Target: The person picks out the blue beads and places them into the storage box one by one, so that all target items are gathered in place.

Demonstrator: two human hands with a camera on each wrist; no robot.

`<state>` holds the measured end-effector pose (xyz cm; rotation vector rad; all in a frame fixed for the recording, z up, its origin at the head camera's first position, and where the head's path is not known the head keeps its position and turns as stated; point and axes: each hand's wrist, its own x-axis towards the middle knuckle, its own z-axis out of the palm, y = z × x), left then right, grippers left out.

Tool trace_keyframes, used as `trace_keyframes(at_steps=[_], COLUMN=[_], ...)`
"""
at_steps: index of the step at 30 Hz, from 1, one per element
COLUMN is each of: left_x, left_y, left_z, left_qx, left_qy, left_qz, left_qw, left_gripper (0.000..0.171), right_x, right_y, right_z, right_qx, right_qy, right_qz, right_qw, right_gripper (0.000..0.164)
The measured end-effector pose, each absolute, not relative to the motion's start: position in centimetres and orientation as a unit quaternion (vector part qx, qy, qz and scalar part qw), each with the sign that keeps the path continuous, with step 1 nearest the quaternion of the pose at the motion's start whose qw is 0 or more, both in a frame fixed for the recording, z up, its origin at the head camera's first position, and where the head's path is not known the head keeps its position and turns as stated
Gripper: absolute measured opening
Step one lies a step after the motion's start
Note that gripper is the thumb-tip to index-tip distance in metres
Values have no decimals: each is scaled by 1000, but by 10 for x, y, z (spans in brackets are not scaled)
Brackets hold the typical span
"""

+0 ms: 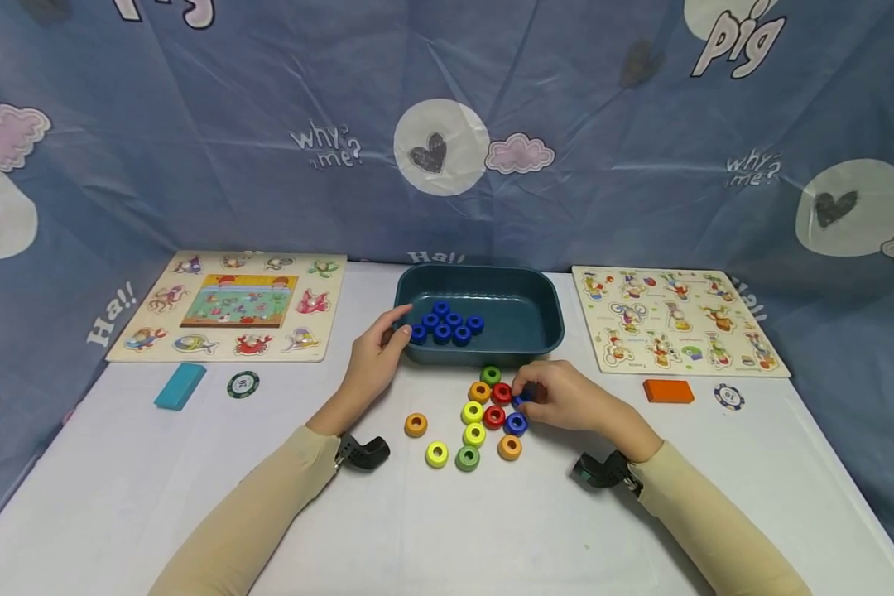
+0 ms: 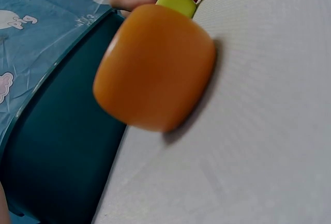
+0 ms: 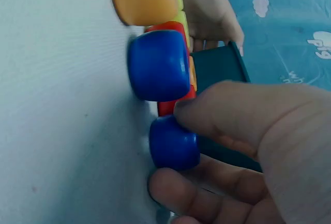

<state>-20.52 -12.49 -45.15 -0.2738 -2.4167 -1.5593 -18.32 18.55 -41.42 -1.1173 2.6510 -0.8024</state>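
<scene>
A dark teal tray (image 1: 492,358) holds several blue rings (image 1: 442,333) at its left end. My left hand (image 1: 376,356) rests at the tray's left side, fingertips and thumb touching the rim by the rings. With thumb and finger, my right hand (image 1: 569,396) pinches a blue ring (image 3: 174,143) just in front of the tray, partly hidden by the hand in the head view. Beside it lies another blue ring (image 1: 516,424). Red rings (image 1: 494,416), yellow rings (image 1: 473,434), green rings (image 1: 468,458) and orange rings (image 1: 510,448) lie on the white table.
Picture puzzle boards lie behind, one on the left (image 1: 227,339) and one on the right (image 1: 685,331). In front of them are a teal block (image 1: 180,386), an orange block (image 1: 668,391) and two round chips (image 1: 243,384). A patterned blue cloth (image 1: 454,223) hangs at the back.
</scene>
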Motion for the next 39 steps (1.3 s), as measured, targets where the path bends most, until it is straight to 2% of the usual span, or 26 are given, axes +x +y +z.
trace_keyframes(at_steps=[14, 22, 29, 35, 39], left_x=[-206, -207, -206, -205, -207], left_y=[-124, -124, -126, -125, -125], left_z=[-452, -453, -453, -454, -453], left_qx=[-96, -95, -91, -92, -97], left_qy=[-826, -828, -829, -829, -827], left_qz=[-542, -539, -540, -540, -540], left_qw=[121, 121, 113, 114, 123], left_gripper=[37, 37, 37, 37, 37], right_x=[-185, -189, -221, -254, -266], right_y=[187, 188, 178, 160, 152], right_z=[-410, -373, -350, -363, -377], right_qx=[-374, -366, -326, -264, -237], right_qy=[885, 879, 884, 892, 900], right_qz=[-260, -297, -335, -367, -366], right_qw=[94, 67, 14, -10, 0], right_gripper=[21, 20, 19, 21, 21])
